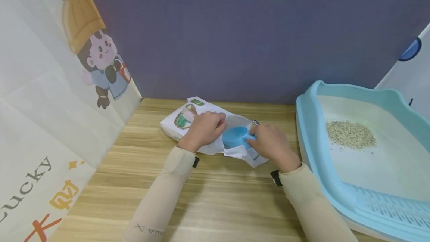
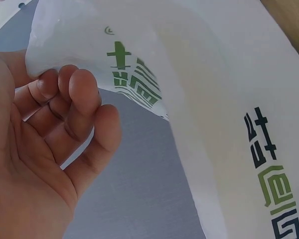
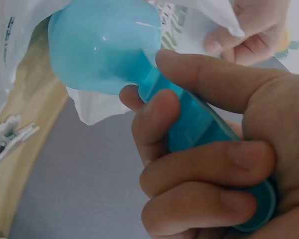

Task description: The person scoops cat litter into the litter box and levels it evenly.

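Observation:
A white printed bag point(image 1: 183, 120) lies on its side on the wooden table, its mouth facing right. My left hand point(image 1: 206, 130) pinches the upper edge of that mouth; in the left wrist view the thumb is partly hidden behind the plastic point(image 2: 55, 45). With fingers curled round its handle, my right hand point(image 1: 273, 146) grips a blue scoop point(image 1: 235, 135). The scoop's bowl point(image 3: 104, 50) sits at the bag's opening. What the bowl contains cannot be seen.
On the right stands a light blue litter box point(image 1: 310, 141) with a small heap of tan pellets point(image 1: 351, 134) inside. A small clip point(image 3: 10, 137) lies on the table point(image 1: 215, 197) beside the bag. A dark panel point(image 1: 235, 40) closes off the back, and a printed sheet point(image 1: 50, 85) hangs at left.

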`<state>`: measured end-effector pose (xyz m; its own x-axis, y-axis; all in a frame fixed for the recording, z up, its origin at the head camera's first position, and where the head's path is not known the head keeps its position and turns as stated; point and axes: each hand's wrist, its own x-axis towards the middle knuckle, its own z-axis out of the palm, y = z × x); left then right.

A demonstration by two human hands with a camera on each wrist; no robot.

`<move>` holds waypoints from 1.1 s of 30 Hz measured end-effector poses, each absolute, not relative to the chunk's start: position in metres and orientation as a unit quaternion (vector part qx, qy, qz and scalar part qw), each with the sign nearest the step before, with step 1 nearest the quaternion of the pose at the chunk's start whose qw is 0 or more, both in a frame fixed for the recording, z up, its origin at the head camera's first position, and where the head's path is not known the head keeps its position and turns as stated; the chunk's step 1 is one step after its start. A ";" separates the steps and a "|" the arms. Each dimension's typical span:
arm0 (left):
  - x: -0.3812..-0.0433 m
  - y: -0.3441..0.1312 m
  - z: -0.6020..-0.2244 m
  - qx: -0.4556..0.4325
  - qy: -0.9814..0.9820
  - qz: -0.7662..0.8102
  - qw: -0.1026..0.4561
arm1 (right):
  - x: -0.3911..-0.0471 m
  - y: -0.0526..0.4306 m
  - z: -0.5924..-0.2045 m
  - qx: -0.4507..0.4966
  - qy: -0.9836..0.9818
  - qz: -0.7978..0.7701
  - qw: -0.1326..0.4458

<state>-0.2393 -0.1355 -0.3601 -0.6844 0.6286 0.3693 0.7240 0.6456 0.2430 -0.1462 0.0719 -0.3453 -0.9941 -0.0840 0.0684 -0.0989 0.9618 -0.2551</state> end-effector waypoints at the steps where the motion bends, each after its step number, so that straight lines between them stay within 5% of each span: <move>1: -0.239 -0.136 -0.360 -0.376 -0.898 -0.189 0.126 | -0.147 0.071 -0.346 0.044 -0.990 0.131 0.028; 33: -0.240 -0.136 -0.360 -0.382 -0.897 -0.188 0.118 | -0.177 0.061 -0.378 0.058 -0.979 0.191 0.044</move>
